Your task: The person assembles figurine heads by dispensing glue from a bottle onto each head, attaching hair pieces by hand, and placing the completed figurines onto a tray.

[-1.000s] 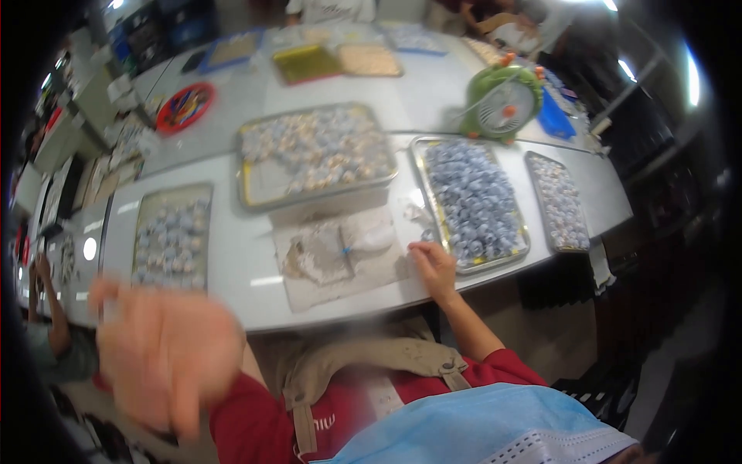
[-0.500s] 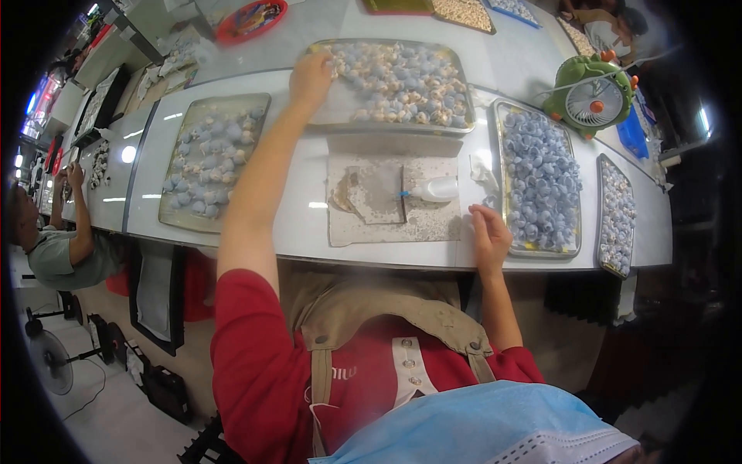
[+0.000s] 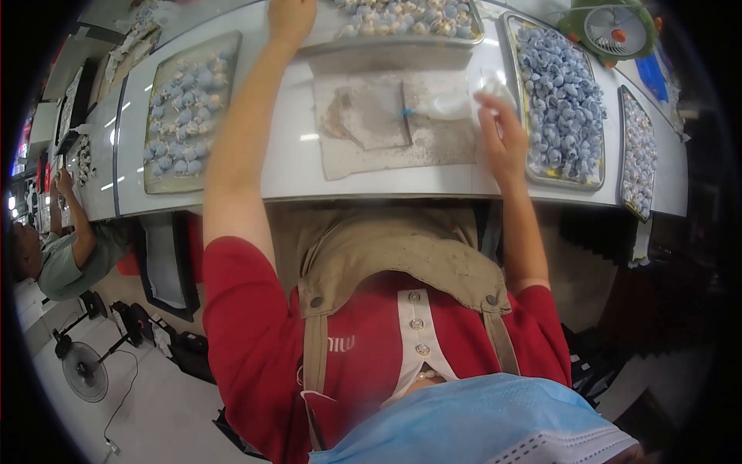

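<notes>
My left hand [image 3: 292, 18] is at the upper edge of the view, beside the near left corner of a tray [image 3: 402, 39] of small blue-grey and cream shell-like pieces. Its fingers look curled together, partly cut off, and what they hold is hidden. A stained cardboard sheet [image 3: 355, 158] lies before me with a thin dark stick [image 3: 403, 97] on it. Blurred on its right side lies a white bottle [image 3: 448, 107] with a blue tip. My right hand [image 3: 506, 143] reaches to the bottle's wide end, thumb and index finger apart; contact cannot be made out.
Left stands a tray [image 3: 148, 176] of round blue-grey pieces. Right are a tray [image 3: 560, 182] heaped with blue-grey cups and a narrower tray [image 3: 638, 151]. A green fan [image 3: 610, 29] stands behind. A co-worker [image 3: 66, 255] sits far left; a floor fan [image 3: 83, 371] is lower left.
The view has tilted, so the table sits higher in it. My right hand has moved up toward the bottle and its fingers have spread. My left hand remains by the tray.
</notes>
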Motion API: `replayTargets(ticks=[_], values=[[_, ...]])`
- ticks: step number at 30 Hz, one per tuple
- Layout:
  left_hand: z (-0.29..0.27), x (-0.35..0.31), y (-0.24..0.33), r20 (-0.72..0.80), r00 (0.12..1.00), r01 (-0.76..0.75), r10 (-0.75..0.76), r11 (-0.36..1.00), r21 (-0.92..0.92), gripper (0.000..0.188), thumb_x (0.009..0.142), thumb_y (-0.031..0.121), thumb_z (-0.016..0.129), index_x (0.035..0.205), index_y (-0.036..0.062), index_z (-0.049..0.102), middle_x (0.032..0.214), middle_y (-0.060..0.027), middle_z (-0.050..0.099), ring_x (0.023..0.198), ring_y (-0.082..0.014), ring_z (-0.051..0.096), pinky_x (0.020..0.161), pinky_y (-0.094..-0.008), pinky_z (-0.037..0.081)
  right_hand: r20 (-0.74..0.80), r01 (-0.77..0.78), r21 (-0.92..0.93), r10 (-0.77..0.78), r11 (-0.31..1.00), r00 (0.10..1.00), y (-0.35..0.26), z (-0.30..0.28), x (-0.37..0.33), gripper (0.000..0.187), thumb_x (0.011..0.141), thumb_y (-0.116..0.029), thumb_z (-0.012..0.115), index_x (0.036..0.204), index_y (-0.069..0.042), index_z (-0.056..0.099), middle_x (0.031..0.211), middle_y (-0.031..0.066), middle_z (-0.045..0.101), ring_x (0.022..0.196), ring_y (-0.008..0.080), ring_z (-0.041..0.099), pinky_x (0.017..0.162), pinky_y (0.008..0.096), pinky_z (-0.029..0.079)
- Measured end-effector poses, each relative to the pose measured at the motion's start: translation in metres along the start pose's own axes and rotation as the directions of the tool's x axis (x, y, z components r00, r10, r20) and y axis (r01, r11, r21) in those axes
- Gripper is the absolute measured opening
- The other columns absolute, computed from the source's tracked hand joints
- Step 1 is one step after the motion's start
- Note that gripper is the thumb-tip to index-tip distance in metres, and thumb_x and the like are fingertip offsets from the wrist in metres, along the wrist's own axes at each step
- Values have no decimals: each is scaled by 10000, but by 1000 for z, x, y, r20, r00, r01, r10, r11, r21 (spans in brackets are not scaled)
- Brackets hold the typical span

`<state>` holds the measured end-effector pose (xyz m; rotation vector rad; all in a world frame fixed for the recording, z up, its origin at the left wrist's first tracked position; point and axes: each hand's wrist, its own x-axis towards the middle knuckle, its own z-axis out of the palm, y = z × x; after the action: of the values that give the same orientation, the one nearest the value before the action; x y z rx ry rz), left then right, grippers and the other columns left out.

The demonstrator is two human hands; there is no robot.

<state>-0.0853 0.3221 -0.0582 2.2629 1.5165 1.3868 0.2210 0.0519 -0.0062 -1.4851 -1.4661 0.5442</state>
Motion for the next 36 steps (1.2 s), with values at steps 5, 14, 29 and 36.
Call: replayTargets(ticks=[5, 14, 29, 36], values=[[-121, -104, 162, 451, 828, 535, -334, 226, -814, 395, 880, 95, 493, 1267, 56, 426, 1036, -77, 553, 901, -203, 588, 769, -303, 484, 297, 197, -291, -107, 936, 949, -7, 17, 19, 363, 826, -195, 609, 1172, -104, 545, 1072, 117, 579, 940, 244, 547, 808, 331, 433], [-121, -206, 224, 815, 497, 666, -299, -471, -579, 367, 877, 47, 525, 1225, 21, 411, 1149, -112, 515, 986, -193, 569, 822, -228, 487, 251, -23, -310, 105, 950, 962, -24, 25, -5, 343, 695, -172, 746, 986, -60, 605, 930, 91, 561, 752, 158, 535, 668, 262, 450], [-113, -215, 247, 739, 571, 789, -357, -11, -615, 372, 838, 1, 587, 1189, -12, 465, 1066, -93, 569, 891, -133, 575, 779, -237, 470, 81, 100, 135, -112, 986, 990, -38, -30, -65, 228, 744, -111, 632, 931, 0, 562, 914, 85, 536, 858, 183, 495, 772, 274, 399], [-113, -218, 249, 730, 587, 783, -350, 16, -622, 384, 811, -49, 600, 1171, -27, 468, 1040, -90, 572, 881, -115, 565, 803, -239, 472, 98, 249, -57, -243, 967, 965, -60, -34, -59, 346, 560, -91, 778, 852, -17, 609, 765, 66, 541, 779, 221, 493, 695, 296, 411]])
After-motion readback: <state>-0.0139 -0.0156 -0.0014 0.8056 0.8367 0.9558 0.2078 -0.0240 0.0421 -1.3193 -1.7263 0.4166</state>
